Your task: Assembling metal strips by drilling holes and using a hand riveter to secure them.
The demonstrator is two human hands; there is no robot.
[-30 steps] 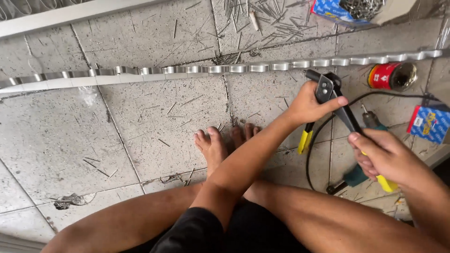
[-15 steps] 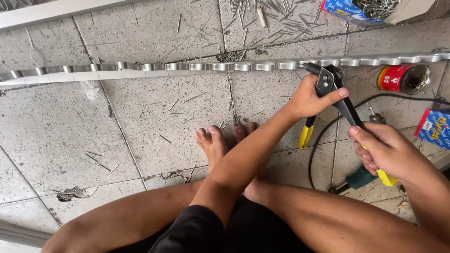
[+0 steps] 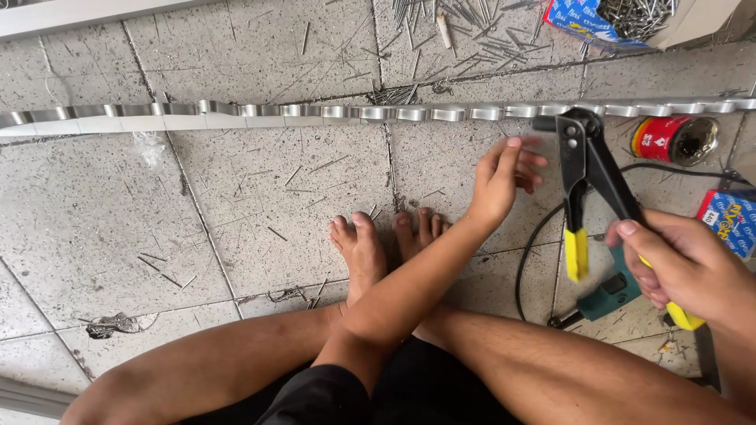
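Two yellow-tipped handles are spreading wide on the black hand riveter (image 3: 587, 169), its head pressing against the long scalloped metal strip (image 3: 315, 112) that is lying across the tiled floor (image 3: 94, 228) beyond both hands. Going from the left, bare feet (image 3: 378, 244) are resting on the tiles below the strip. Next, the left hand (image 3: 504, 177) is hovering with fingers loosely spread, holding nothing, just left of the riveter's free handle. Farther right, the right hand (image 3: 685, 264) is clamping around the tool's other handle near its yellow tip. Under that hand a teal power tool (image 3: 606, 295) with a black cord is lying. Above it, a red can (image 3: 673, 140) is lying on its side just beyond the strip, a box of rivets (image 3: 622, 17) farther off.
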